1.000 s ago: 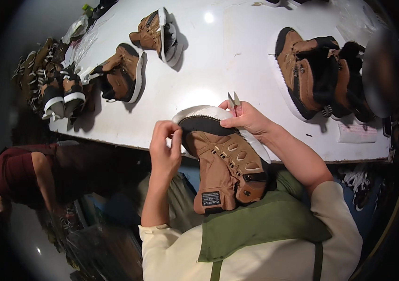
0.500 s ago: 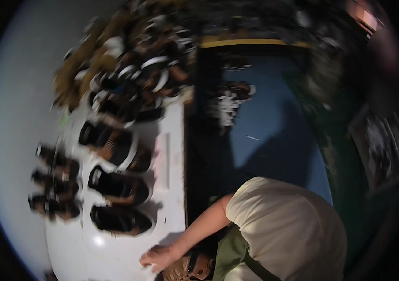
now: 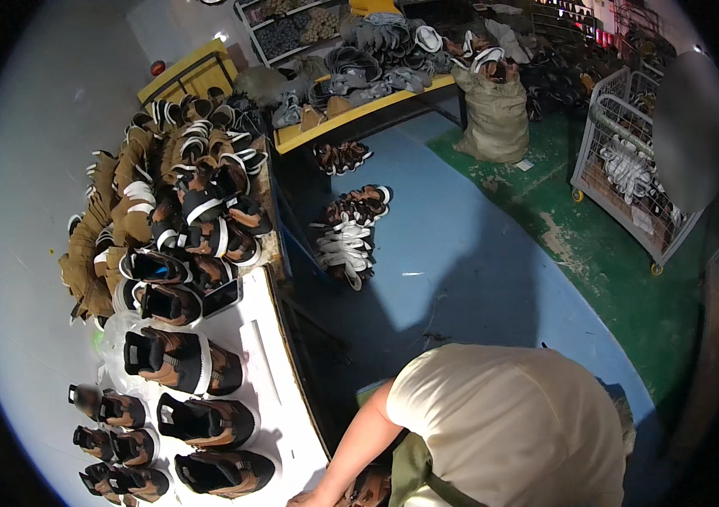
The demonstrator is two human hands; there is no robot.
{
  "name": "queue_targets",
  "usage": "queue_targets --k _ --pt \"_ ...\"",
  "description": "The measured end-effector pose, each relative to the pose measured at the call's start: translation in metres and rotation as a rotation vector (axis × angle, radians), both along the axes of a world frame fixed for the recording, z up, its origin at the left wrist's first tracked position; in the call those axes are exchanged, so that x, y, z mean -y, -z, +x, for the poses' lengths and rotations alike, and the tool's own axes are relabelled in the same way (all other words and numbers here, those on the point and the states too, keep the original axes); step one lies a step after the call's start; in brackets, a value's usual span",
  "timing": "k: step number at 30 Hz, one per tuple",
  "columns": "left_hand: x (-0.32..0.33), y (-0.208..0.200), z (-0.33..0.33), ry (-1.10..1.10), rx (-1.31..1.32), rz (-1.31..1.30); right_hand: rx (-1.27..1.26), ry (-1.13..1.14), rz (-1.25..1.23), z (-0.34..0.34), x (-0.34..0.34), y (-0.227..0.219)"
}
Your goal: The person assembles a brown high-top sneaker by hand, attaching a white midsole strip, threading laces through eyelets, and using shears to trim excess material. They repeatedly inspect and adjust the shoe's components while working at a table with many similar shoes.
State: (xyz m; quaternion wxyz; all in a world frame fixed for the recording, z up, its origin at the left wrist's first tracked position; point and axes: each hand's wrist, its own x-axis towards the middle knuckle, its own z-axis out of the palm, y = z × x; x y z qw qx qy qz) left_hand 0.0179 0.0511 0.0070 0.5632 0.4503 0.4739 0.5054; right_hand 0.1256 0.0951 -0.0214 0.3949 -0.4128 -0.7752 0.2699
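My right arm, in a cream short sleeve, reaches down to the left. My right hand (image 3: 312,498) lies at the lower edge beside the white tabletop (image 3: 296,460); its fingers are cut off, so I cannot tell whether it is closed. A brown-and-black shoe (image 3: 370,487) shows partly between my forearm and a green apron (image 3: 411,463). Nearest the hand on the table stands a brown-and-black shoe (image 3: 224,473), with another shoe (image 3: 207,422) and a white-soled shoe (image 3: 182,362) behind it. My left hand is out of view.
Small shoes (image 3: 133,448) stand at the table's left. Stacked brown uppers (image 3: 127,169) and a dark phone-like slab (image 3: 223,297) lie farther back. Beyond are shoe parts (image 3: 347,245) on the blue floor, a yellow bench (image 3: 326,127), a full sack (image 3: 495,118) and a wire cart (image 3: 621,198).
The view has swung round and steadied, showing more of the room at the back. The table and shoes sit lower in it. My right hand has gone from fully visible to mostly below the edge.
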Motion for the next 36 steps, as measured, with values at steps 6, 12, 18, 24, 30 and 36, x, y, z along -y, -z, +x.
queue_targets --k 6,12,18,24,30,36 --pt "-0.009 0.005 0.011 0.037 0.016 -0.015 0.010 -0.011 -0.021 0.002 -0.013 0.000" --pt "-0.016 0.007 0.018 0.054 0.021 -0.027 0.014 -0.025 -0.035 0.002 -0.021 0.000" --pt "-0.018 0.005 0.024 0.070 0.023 -0.026 0.015 -0.035 -0.031 0.003 -0.026 -0.004" --pt "-0.017 0.001 0.030 0.070 0.017 -0.017 0.006 -0.053 -0.032 0.008 -0.030 -0.008" --pt "-0.017 -0.001 0.037 0.071 0.018 -0.022 -0.003 -0.076 -0.079 0.023 -0.034 -0.012" --pt "-0.013 0.001 0.030 0.024 0.026 -0.027 -0.018 -0.123 -0.179 0.038 -0.030 -0.008"
